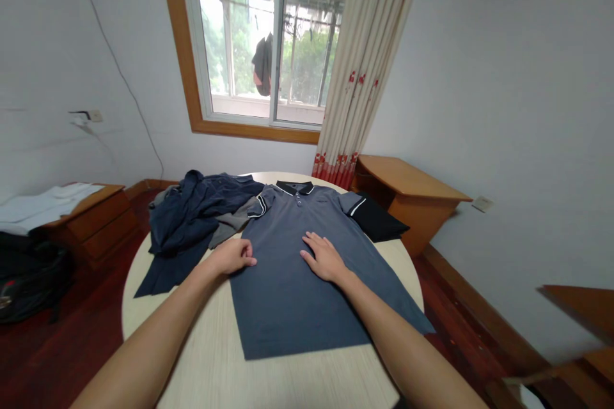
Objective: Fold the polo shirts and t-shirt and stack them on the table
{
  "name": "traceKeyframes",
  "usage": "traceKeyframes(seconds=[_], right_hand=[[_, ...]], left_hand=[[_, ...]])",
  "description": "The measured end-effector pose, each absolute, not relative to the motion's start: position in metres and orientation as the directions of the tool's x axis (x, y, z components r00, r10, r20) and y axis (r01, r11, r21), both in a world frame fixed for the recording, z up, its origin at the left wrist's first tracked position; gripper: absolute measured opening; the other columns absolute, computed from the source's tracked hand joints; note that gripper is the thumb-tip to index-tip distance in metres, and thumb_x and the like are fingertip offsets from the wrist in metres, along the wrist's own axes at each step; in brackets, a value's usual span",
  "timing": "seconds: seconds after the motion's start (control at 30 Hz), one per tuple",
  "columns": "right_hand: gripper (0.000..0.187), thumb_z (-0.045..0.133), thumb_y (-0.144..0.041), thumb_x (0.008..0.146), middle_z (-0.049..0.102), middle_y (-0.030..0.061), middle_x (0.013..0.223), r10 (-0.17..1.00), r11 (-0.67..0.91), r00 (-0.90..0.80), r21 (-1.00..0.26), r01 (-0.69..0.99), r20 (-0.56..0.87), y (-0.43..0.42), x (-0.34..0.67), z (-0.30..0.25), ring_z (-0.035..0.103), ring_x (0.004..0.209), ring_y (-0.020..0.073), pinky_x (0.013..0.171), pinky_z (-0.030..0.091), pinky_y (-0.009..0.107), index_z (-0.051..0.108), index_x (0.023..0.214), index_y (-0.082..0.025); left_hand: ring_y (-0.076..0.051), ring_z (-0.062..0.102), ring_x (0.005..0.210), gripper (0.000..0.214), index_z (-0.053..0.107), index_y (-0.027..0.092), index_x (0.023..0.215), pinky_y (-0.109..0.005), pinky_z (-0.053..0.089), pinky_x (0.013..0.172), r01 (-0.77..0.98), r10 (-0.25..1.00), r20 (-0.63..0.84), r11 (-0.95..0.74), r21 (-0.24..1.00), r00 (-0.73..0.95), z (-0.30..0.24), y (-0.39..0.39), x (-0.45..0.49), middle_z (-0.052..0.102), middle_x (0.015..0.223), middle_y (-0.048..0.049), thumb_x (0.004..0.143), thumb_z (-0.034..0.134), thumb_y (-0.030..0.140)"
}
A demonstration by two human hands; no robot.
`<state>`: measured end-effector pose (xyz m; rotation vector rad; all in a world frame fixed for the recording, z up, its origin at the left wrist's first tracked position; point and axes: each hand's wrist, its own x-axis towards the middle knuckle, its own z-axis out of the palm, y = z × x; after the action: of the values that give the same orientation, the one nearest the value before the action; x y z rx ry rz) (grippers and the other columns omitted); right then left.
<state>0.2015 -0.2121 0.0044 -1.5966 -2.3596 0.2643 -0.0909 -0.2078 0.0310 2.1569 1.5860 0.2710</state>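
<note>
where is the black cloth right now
In the head view, the black cloth lies on the far right part of the round table, right beside the white-striped sleeve of the grey polo shirt.

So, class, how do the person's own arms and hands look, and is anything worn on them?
The left forearm and right forearm are slim, tapering toward the wrists, with no sleeves on the visible parts. The left hand and right hand are ungloved; no ring, watch or bracelet shows.
</note>
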Motion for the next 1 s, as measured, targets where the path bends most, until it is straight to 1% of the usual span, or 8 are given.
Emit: traceKeyframes(seconds=[0.23,0.43,0.6,0.67,0.77,0.87,0.93,1.0], right_hand=[[0.057,0.034,-0.048,0.101,0.037,0.0102,0.158,0.976,0.205,-0.177,-0.253,0.946,0.129,-0.215,0.280,-0.007,0.029,0.149,0.0248,0.122,0.020,0.046,0.047,0.148,-0.017],[0.058,0.033,-0.044,0.101,0.038,0.0154,0.157,0.993,0.033,-0.015,-0.149,0.988,0.120,-0.216,0.323,-0.008,0.033,0.147,0.0292,0.119,0.024,0.049,0.048,0.147,-0.012],[0.054,0.034,-0.042,0.101,0.044,0.0166,0.154,0.981,0.120,-0.089,-0.178,0.977,0.172,-0.206,0.280,0.004,0.038,0.144,0.0286,0.117,0.027,0.050,0.052,0.143,-0.013],[0.054,0.035,-0.043,0.101,0.044,0.0168,0.153,0.976,0.160,-0.120,-0.228,0.960,0.181,-0.203,0.256,0.005,0.038,0.144,0.0275,0.117,0.028,0.049,0.052,0.143,-0.012],[0.052,0.038,-0.041,0.101,0.046,0.0157,0.152,0.978,0.158,-0.114,-0.262,0.952,0.177,-0.201,0.229,-0.001,0.039,0.143,0.0269,0.117,0.028,0.046,0.054,0.140,-0.013],[0.047,0.040,-0.038,0.100,0.049,0.0134,0.150,0.974,0.140,-0.079,-0.285,0.948,0.213,-0.203,0.220,-0.007,0.040,0.143,0.0260,0.118,0.027,0.043,0.059,0.135,-0.014],[0.044,0.041,-0.036,0.100,0.054,0.0120,0.146,0.965,0.154,-0.075,-0.316,0.936,0.250,-0.204,0.223,-0.009,0.044,0.140,0.0240,0.117,0.028,0.039,0.063,0.131,-0.015],[0.040,0.042,-0.034,0.099,0.058,0.0107,0.143,0.958,0.173,-0.079,-0.337,0.925,0.276,-0.205,0.227,-0.010,0.047,0.137,0.0226,0.116,0.031,0.036,0.066,0.126,-0.017]], left_hand=[[-0.016,0.056,0.063,0.021,0.058,0.020,0.072,-0.027,0.032,0.054,0.900,0.945,-0.193,-0.170,0.400,0.264,0.031,-0.205,-0.096,0.062,0.071,0.0003,0.073,0.069,0.038],[-0.022,0.064,0.083,0.018,0.060,0.020,0.083,-0.030,0.039,0.066,0.938,0.973,-0.049,-0.203,0.280,0.226,0.034,-0.246,-0.100,0.069,0.090,-0.0059,0.088,0.059,0.038],[-0.035,0.057,0.113,0.036,0.062,0.013,0.106,-0.040,0.044,0.083,0.989,0.997,0.081,-0.033,0.141,0.022,0.029,-0.299,-0.099,0.062,0.116,-0.0202,0.095,0.047,0.045],[-0.037,0.053,0.118,0.043,0.063,0.013,0.109,-0.044,0.043,0.090,0.987,0.994,0.104,-0.037,0.154,0.021,0.025,-0.316,-0.093,0.060,0.120,-0.0212,0.095,0.046,0.051],[-0.034,0.050,0.121,0.035,0.062,0.017,0.103,-0.047,0.039,0.098,0.944,0.991,0.119,-0.100,0.313,0.066,0.017,-0.327,-0.083,0.059,0.126,-0.0177,0.092,0.050,0.048],[-0.033,0.054,0.116,0.028,0.061,0.018,0.091,-0.047,0.041,0.099,0.746,0.989,0.103,-0.144,0.650,0.102,0.010,-0.325,-0.077,0.063,0.119,-0.0147,0.086,0.057,0.045],[-0.031,0.061,0.106,0.034,0.061,0.018,0.093,-0.045,0.046,0.094,0.382,0.987,0.045,-0.101,0.919,0.152,0.008,-0.322,-0.075,0.068,0.108,-0.0131,0.084,0.061,0.050],[-0.029,0.066,0.098,0.041,0.061,0.017,0.099,-0.041,0.050,0.089,-0.036,0.977,-0.004,0.012,0.999,0.212,0.011,-0.322,-0.072,0.071,0.103,-0.0118,0.079,0.069,0.051]])
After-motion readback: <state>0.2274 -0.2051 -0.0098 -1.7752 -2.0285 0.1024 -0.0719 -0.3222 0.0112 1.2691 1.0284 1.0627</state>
